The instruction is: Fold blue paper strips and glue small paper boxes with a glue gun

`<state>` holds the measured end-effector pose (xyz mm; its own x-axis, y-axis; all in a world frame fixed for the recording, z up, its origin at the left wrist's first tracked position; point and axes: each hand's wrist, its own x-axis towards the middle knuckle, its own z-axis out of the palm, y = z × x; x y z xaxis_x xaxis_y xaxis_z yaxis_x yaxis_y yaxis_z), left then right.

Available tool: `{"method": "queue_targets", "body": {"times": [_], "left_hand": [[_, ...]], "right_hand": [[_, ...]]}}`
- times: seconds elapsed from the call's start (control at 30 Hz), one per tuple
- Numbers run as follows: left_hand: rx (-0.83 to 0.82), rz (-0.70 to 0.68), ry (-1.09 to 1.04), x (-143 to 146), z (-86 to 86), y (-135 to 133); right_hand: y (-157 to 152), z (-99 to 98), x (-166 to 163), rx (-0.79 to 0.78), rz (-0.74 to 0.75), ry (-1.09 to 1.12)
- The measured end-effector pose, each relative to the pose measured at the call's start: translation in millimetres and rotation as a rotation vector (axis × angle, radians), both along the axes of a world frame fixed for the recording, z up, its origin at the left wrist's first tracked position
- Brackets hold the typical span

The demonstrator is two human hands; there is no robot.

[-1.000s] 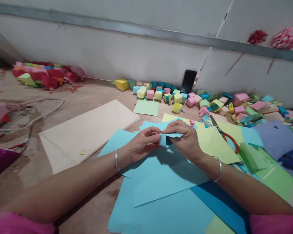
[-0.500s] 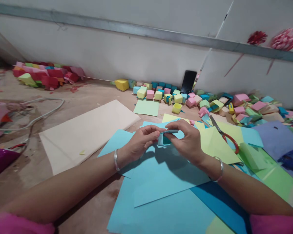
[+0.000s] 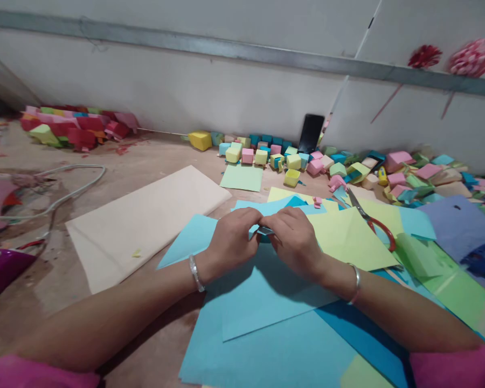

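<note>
- Head view, the only feed I have: a small folded light-blue paper piece (image 3: 265,230) sits between both hands, raised over the bench (image 3: 153,159); fingers hide most of it from me.
- Left hand (image 3: 234,235): grip pinching the piece's left side.
- Right hand (image 3: 296,240): grip pinching its right side; I see the fingertips of both hands meet above it.
- Beneath the hands: large flat light-blue paper sheets (image 3: 275,302), overlapping.
- Right of these: metal scissors with orange-red handles (image 3: 389,235), beside a pale yellow-green paper sheet (image 3: 343,237).
- Left: a cream rectangular paper sheet (image 3: 145,223).
- Rear: small multicoloured paper boxes (image 3: 248,156); a black phone (image 3: 311,133) leans against the white wall (image 3: 145,91).
</note>
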<state>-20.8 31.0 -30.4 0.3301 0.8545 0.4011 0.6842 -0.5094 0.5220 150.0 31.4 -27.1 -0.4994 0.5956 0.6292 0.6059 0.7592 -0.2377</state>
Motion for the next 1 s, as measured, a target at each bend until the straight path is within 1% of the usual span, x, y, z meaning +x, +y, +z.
{"method": "queue_targets", "body": {"times": [0.07,0.13,0.2,0.27,0.33,0.4,0.43,0.57,0.63,0.7,0.83,0.9,1.0], "left_hand": [[0.005,0.023,-0.069,-2,0.2,2],[-0.011,0.038,-0.217,-3,1.1,4],[-0.046,0.049,-0.376,-3,2.4,6],[-0.087,0.065,-0.492,-2,3.4,6],[-0.11,0.075,-0.564,-2,4.1,6],[-0.11,0.074,-0.595,-2,4.8,5],[-0.109,0.075,-0.597,-2,5.2,6],[-0.125,0.116,-0.553,-4,7.1,7],[-0.139,0.122,-0.545,-4,6.9,7],[-0.137,0.118,-0.56,-3,5.7,8],[-0.097,0.089,-0.595,-2,3.3,8],[-0.062,0.067,-0.579,-3,3.7,9],[0.006,0.037,-0.519,-5,7.3,11]], "right_hand": [[0,6.0,2,-0.037,0.072,0.033],[3,11.9,6,-0.093,0.112,0.165],[10,14.6,10,-0.174,0.059,0.357],[20,13.0,14,-0.297,-0.019,0.514],[29,8.4,16,-0.434,-0.022,0.589],[33,3.8,16,-0.497,0.02,0.602],[34,2.3,16,-0.486,0.046,0.589],[29,2.1,12,-0.333,0.139,0.49],[26,2.9,10,-0.313,0.156,0.465],[24,2.6,9,-0.336,0.154,0.466],[26,-0.5,8,-0.438,0.143,0.491],[26,-1.6,6,-0.472,0.154,0.515],[26,-0.8,4,-0.473,0.206,0.565]]}}
